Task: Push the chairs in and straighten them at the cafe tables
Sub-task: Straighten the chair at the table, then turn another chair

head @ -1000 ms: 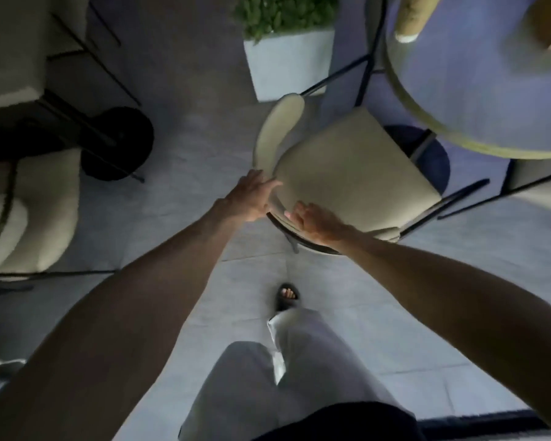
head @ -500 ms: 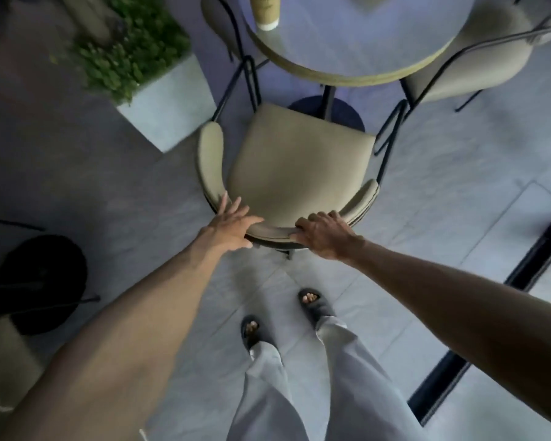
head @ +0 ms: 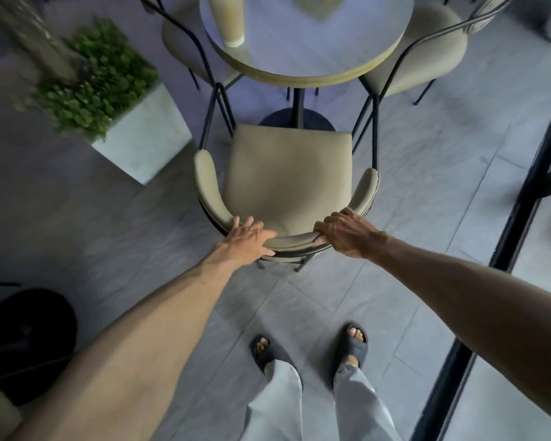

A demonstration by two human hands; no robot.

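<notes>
A beige padded chair (head: 287,176) with a curved backrest and black metal legs stands in front of me, facing a round cafe table (head: 306,43). Its front edge sits just short of the table's rim. My left hand (head: 248,240) lies on the left part of the backrest, fingers spread over the top. My right hand (head: 344,233) is curled around the backrest's right part. Two more beige chairs stand at the table, one far left (head: 185,43) and one far right (head: 427,49).
A white planter with green leaves (head: 109,90) stands close to the chair's left. A paper cup (head: 228,20) is on the table. A black frame (head: 522,218) runs down the right. A black round table base (head: 23,338) lies at lower left. My feet stand behind the chair.
The chair has swung round from an angle to face the table squarely. My hands have spread further apart along the backrest, and I now stand straight behind it.
</notes>
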